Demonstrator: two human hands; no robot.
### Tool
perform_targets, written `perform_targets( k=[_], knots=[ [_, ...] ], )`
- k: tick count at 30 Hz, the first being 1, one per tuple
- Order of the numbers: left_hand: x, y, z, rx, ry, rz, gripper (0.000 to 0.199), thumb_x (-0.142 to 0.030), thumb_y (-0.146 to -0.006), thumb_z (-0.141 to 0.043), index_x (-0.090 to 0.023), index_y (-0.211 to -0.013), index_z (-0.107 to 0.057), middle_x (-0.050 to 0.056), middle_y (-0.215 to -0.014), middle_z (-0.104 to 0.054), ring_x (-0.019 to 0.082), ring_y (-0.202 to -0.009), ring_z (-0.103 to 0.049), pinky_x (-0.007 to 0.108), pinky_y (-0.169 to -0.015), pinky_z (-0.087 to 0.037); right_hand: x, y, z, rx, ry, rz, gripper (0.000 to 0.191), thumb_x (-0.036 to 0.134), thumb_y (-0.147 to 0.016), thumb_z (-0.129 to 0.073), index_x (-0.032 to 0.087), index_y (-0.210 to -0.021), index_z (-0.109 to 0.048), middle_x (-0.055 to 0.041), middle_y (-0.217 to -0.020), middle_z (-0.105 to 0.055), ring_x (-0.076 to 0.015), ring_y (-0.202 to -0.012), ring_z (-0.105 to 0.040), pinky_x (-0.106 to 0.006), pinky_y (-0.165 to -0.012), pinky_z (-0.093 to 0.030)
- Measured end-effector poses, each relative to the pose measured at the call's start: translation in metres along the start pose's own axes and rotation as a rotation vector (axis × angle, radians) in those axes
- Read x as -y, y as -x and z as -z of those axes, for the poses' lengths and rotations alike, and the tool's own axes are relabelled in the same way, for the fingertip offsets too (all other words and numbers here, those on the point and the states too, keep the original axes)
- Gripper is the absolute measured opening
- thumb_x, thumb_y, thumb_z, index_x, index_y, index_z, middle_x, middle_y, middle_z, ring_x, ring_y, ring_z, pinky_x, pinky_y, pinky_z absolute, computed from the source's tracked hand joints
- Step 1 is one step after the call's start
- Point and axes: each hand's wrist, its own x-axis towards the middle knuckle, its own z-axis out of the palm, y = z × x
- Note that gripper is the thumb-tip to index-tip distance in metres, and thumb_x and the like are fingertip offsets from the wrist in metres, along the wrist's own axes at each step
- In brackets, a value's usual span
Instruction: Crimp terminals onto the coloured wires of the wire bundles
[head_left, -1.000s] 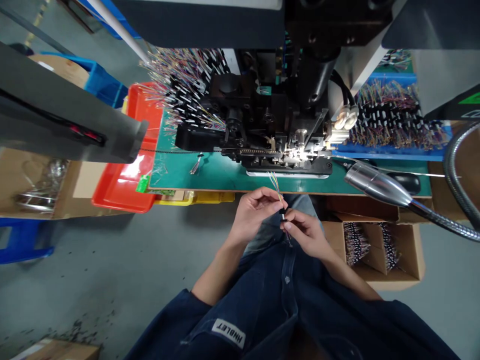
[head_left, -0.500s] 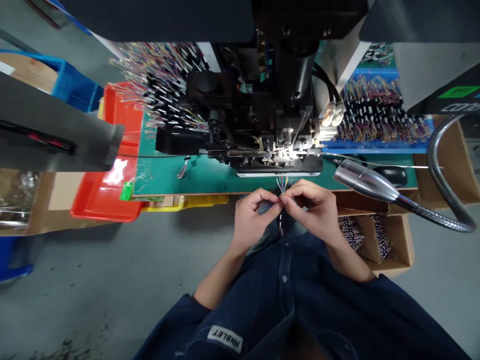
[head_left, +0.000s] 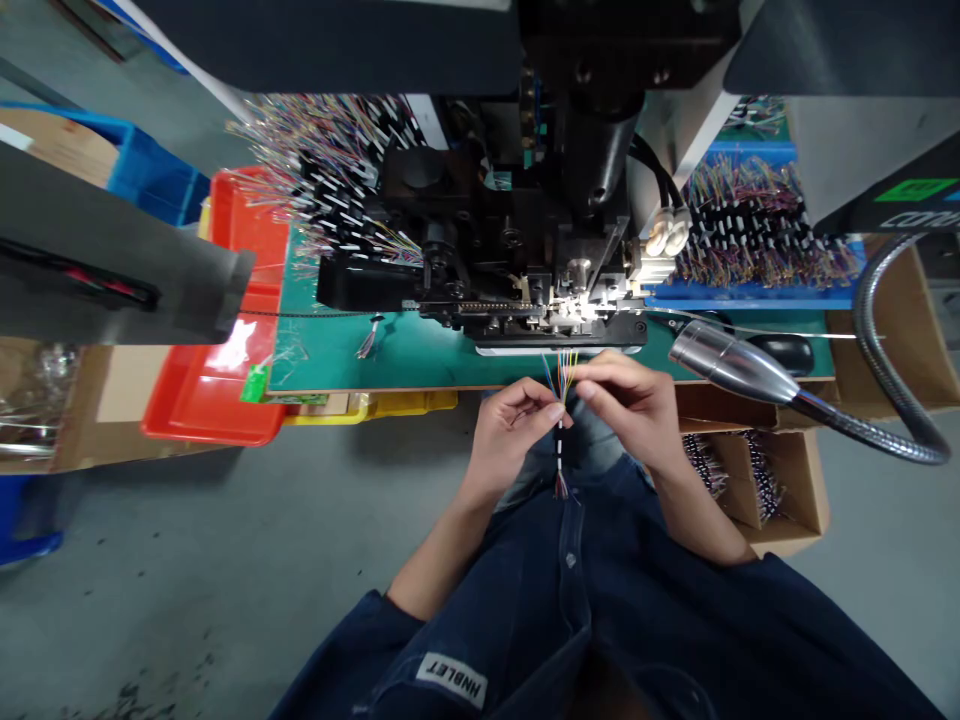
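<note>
A short wire bundle (head_left: 559, 440) with a black and white sleeve hangs below my fingers, its coloured wire ends fanned out upward. My left hand (head_left: 517, 430) pinches it between thumb and fingers where the wires leave the sleeve. Close on the right, my right hand (head_left: 624, 400) has thumb and fingertips closed at the yellow wires of the fan. Just beyond the wire tips stands a black machine (head_left: 510, 240), its metal working point (head_left: 574, 305) brightly lit.
Wire bundles (head_left: 337, 180) are heaped at the back left; more lie in a blue tray (head_left: 757, 295). A red tray (head_left: 217, 400) stands left. A silver lamp (head_left: 731, 365), a black mouse (head_left: 784, 352) and a cardboard box (head_left: 806, 520) are on the right.
The coloured wires are now spread wider and more of the sleeved bundle shows below. My right hand has moved slightly away from my left hand, up along the wires.
</note>
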Motion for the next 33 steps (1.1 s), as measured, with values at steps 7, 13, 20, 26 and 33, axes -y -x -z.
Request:
perform_targets(
  k=[7,13,20,26,33],
  knots=[
    [-0.013,0.001,-0.003,0.018,-0.179,-0.039,0.026,-0.042,-0.092,-0.101,-0.022,-0.089,-0.085,0.004,-0.082,-0.085,0.021,-0.080,-0.079,0.033,-0.084,-0.064,0.006,-0.001,-0.007,0.075,-0.053,0.010,0.019,0.046,-0.106,-0.093,0.031,-0.094,-0.097,-0.0022,-0.079,-0.078,-0.0185,-0.073,-0.069,-0.035,-0.065,-0.055],
    [-0.017,0.005,0.003,0.059,-0.261,-0.052,0.020,-0.036,-0.095,-0.097,-0.023,-0.092,-0.083,0.004,-0.082,-0.086,0.020,-0.075,-0.077,0.030,-0.076,-0.059,0.005,-0.010,-0.006,-0.087,-0.060,0.016,0.009,0.031,-0.105,-0.091,0.033,-0.102,-0.099,-0.0020,-0.087,-0.083,-0.0195,-0.079,-0.072,-0.038,-0.077,-0.061],
    [-0.012,0.003,-0.003,0.029,-0.215,-0.059,0.024,-0.043,-0.100,-0.094,-0.023,-0.094,-0.081,0.004,-0.084,-0.086,0.022,-0.080,-0.079,0.033,-0.081,-0.060,0.003,-0.009,-0.006,-0.045,-0.057,-0.040,0.013,0.040,-0.104,-0.091,0.031,-0.099,-0.098,-0.0042,-0.090,-0.084,-0.0213,-0.081,-0.072,-0.039,-0.075,-0.061],
    [-0.015,0.001,-0.005,-0.011,-0.169,-0.053,0.032,-0.051,-0.103,-0.093,-0.023,-0.093,-0.081,0.004,-0.084,-0.088,0.020,-0.077,-0.079,0.032,-0.079,-0.060,0.001,-0.004,-0.002,0.027,-0.078,-0.033,0.020,0.046,-0.106,-0.091,0.033,-0.119,-0.098,-0.0024,-0.087,-0.080,-0.0190,-0.078,-0.068,-0.035,-0.070,-0.054],
    [-0.016,0.002,-0.001,0.001,-0.226,-0.085,0.030,-0.048,-0.100,-0.096,-0.024,-0.091,-0.082,0.003,-0.079,-0.085,0.021,-0.074,-0.078,0.034,-0.079,-0.061,0.005,-0.008,-0.009,0.033,-0.040,-0.034,0.028,0.054,-0.107,-0.090,0.030,-0.094,-0.098,-0.0036,-0.079,-0.081,-0.0200,-0.072,-0.071,-0.037,-0.068,-0.060]
  ],
)
